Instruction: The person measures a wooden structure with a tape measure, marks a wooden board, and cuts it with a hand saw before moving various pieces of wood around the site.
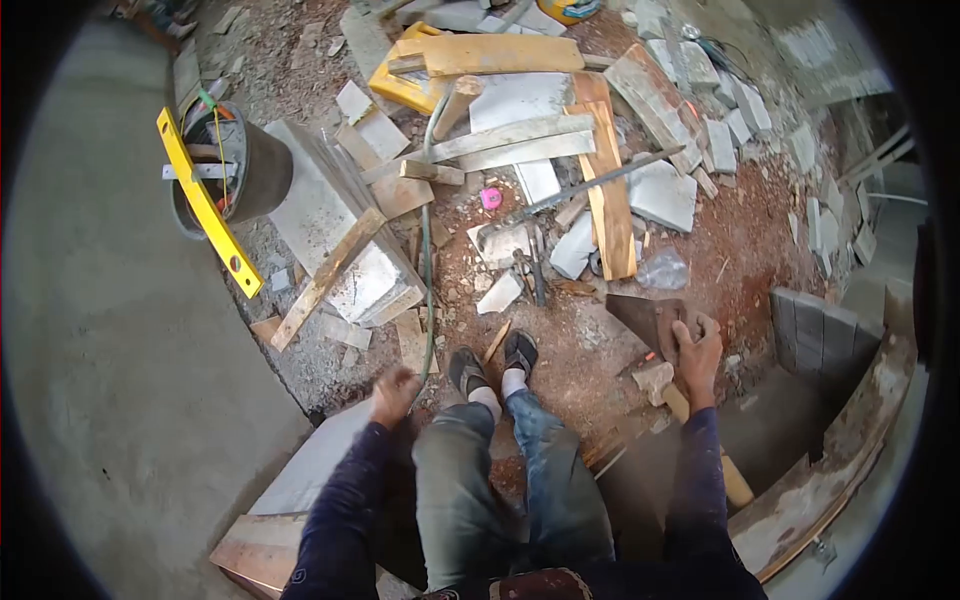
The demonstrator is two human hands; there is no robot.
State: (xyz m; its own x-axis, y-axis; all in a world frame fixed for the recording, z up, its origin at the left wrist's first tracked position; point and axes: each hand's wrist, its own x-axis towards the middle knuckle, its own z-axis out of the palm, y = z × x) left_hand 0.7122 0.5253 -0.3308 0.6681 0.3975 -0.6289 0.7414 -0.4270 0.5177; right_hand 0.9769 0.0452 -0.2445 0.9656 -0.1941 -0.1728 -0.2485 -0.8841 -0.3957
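Observation:
My right hand (699,350) is closed on the right side of a dark brown, flat triangular plate (645,322), whose exact kind I cannot make out. The plate's pointed end reaches left over the dirt. Just below it lies a broken stone chunk (654,378) with a small orange thing near it. Out to the left, my left hand (395,396) is blurred, its fingers partly hidden, beside a thin green hose (427,300). Whether it touches the hose does not show. Both my feet stand on the dirt between the hands.
A yellow spirit level (207,203) leans on a black bucket (265,165). Grey blocks (375,290), wooden planks (607,195), a metal bar (580,188) and a hammer (538,265) litter the ground ahead. A pink tape measure (490,198) lies among them. A low block wall (820,335) stands right.

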